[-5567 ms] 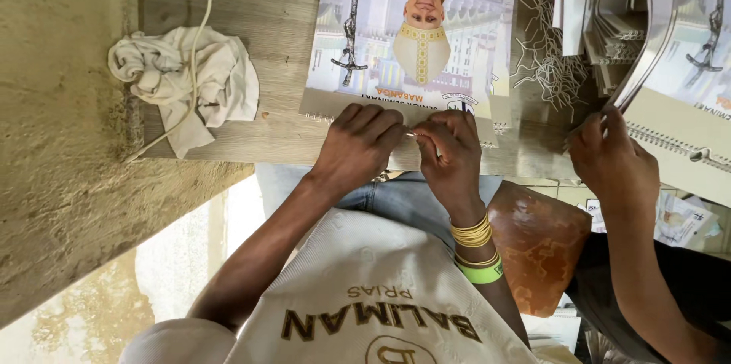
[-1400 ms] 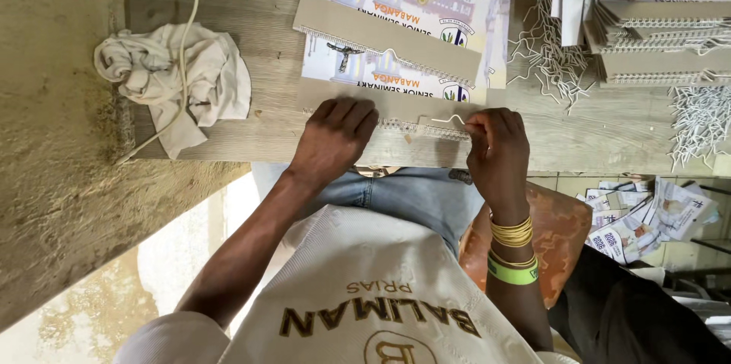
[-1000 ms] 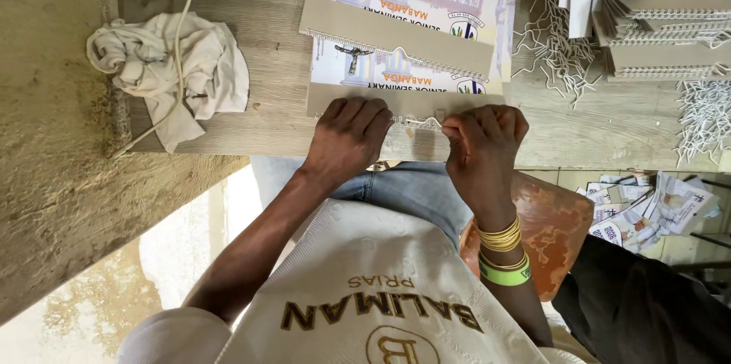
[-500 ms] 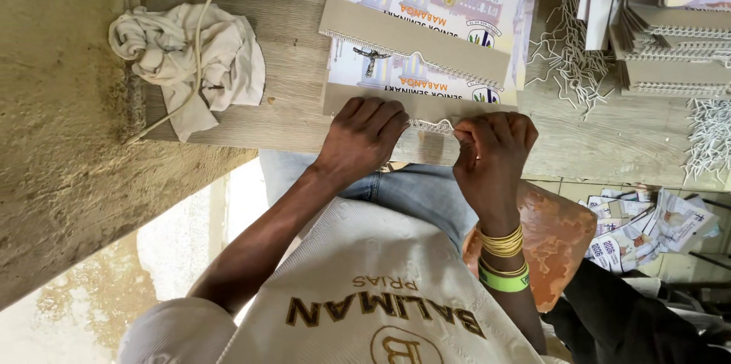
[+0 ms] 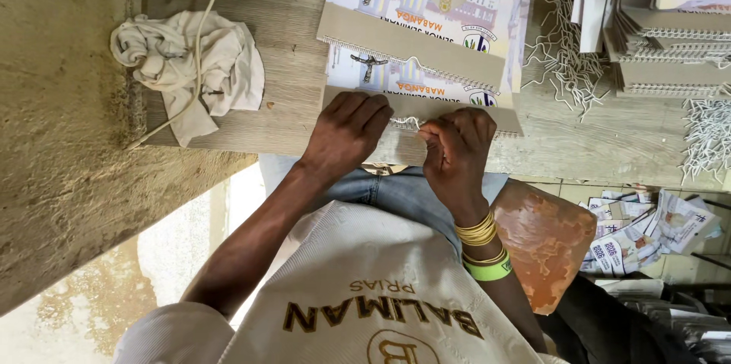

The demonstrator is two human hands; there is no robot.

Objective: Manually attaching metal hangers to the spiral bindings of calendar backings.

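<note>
both hands work at the near edge of the worktop (image 5: 289, 6), seen upside down from the head camera. left hand (image 5: 346, 132) lies flat, fingers spread and pressing down on the grey card cover (image 5: 407, 151) of the nearest calendar. right hand (image 5: 457, 147) is curled just beside it, fingertips pinched together on what looks like the white wire binding (image 5: 406, 122) at the cover's edge, though the wire is small and partly hidden by the fingers. gold bangles and a green band (image 5: 487, 269) sit on the right wrist. the calendar being bound lies at the worktop's front edge, overlapped from behind by two more printed calendars (image 5: 426, 21) with grey card strips. a crumpled white cloth (image 5: 190, 71) rests at the left of the worktop, with a pale cord (image 5: 199, 44) running over it. loose white wire pieces (image 5: 560, 59) lie to the right of the calendars, and beyond them a stack of bound calendars (image 5: 670, 44). below the worktop edge sit an orange-brown stool seat (image 5: 544, 246) and scattered printed sheets (image 5: 647, 231) on the floor.
</note>
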